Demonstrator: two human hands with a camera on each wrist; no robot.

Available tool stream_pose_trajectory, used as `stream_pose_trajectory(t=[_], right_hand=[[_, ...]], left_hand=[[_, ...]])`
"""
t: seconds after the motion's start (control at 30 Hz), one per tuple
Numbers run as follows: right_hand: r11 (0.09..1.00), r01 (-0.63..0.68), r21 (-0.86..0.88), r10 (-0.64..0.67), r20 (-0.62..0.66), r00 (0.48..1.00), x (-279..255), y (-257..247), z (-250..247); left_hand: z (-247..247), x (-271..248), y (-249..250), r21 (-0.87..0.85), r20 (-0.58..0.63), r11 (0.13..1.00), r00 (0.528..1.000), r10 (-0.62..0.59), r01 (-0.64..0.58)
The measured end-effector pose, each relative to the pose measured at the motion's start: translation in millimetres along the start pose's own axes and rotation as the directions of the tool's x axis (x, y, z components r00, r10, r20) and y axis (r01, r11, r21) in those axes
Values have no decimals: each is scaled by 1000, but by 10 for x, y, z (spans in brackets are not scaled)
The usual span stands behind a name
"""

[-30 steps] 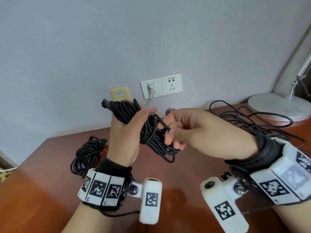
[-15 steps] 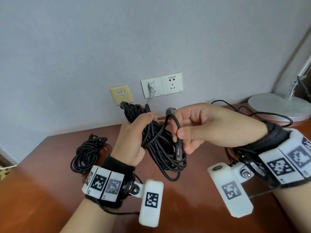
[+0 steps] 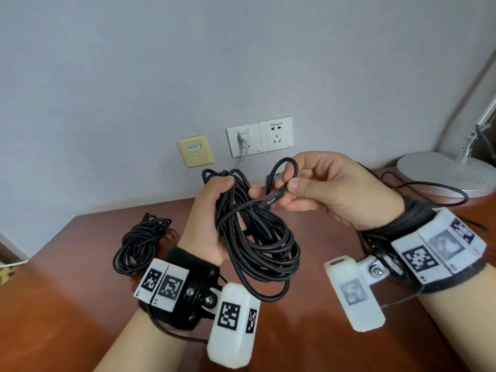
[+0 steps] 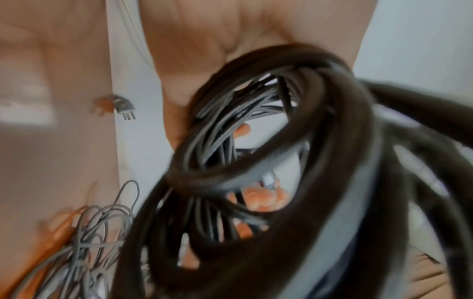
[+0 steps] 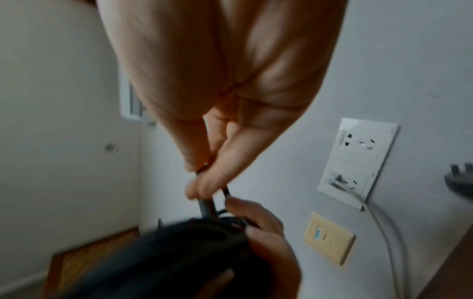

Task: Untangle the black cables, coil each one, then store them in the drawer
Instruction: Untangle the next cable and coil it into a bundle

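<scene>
Gripping coiled cable [image 3: 257, 237], left hand [image 3: 206, 224], right hand [image 3: 330, 189] pinching its end

Coiled cable [image 3: 139, 245] on table [image 3: 67, 304] (left) — loose cable [image 3: 429, 189] perhaps right.

Behind the left hand [image 3: 206, 226] sits a black strap wristband [image 3: 188, 267] with silver screws, white square-patterned marker tiles [image 3: 161, 281] and a white boxy wrist camera [image 3: 232, 323]; the right hand [image 3: 335, 189] wears a matching black band [image 3: 410, 224], tiles [image 3: 437, 248] and camera [image 3: 354, 291].
</scene>
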State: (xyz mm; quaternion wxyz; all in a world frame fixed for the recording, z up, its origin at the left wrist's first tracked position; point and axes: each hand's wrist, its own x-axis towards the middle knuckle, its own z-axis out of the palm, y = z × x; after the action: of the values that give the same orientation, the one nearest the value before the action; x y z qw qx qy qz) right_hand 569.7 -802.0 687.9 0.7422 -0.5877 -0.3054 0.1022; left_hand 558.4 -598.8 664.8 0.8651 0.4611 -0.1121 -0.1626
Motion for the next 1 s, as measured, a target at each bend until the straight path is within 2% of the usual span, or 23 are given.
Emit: stream_pose_trajectory(t=[0.13, 0.23, 0.3, 0.4, 0.47, 0.53, 0.6, 0.67, 0.73, 0.8, 0.87, 1.0], right_hand=[[985, 133, -112, -127, 53, 990, -16, 57, 91], [927, 298, -230, -291, 65, 955, -24, 106, 125], [792, 401, -460, -391, 123, 912, -19, 131, 136], [432, 450, -782, -425, 264, 866, -16, 174, 130], [240, 431, -870, -439, 298, 847, -19, 180, 149], [146, 408, -901, -441, 310, 842, -24, 179, 168], [97, 399, -912, -458, 315, 831, -34, 202, 189], [110, 370, -922, -509, 268, 818, -38, 246, 214], [182, 304, -935, -555, 157, 817, -32, 304, 250], [338, 182, -924, -525, -24, 851, -10, 346, 289], [512, 96, -854, -416, -149, 897, 14, 362, 289], [520, 157, -840, -345, -38, 938, 10, 313, 237]], left_hand=[[78, -34, 16, -84, 29, 996, 1000, 12, -10], [111, -44, 36, -101, 21, 995, 999, 26, -24], [141, -50, 22, -90, -40, 995, 998, 50, -53], [206, -39, -39, -35, -91, 998, 995, 51, -55], [230, -23, -86, 10, -132, 998, 989, 63, -62], [262, -15, -122, 16, -156, 997, 984, 83, -82], [261, -17, -141, 59, -175, 994, 979, 100, -91], [232, -18, -146, 100, -182, 991, 977, 106, -89], [204, -27, -126, 125, -166, 989, 982, 94, -73], [181, -28, -116, 146, -160, 989, 986, 49, -26], [206, -41, -119, 140, -136, 990, 991, 2, 17], [207, -39, -119, 168, -124, 986, 992, 26, -5]])
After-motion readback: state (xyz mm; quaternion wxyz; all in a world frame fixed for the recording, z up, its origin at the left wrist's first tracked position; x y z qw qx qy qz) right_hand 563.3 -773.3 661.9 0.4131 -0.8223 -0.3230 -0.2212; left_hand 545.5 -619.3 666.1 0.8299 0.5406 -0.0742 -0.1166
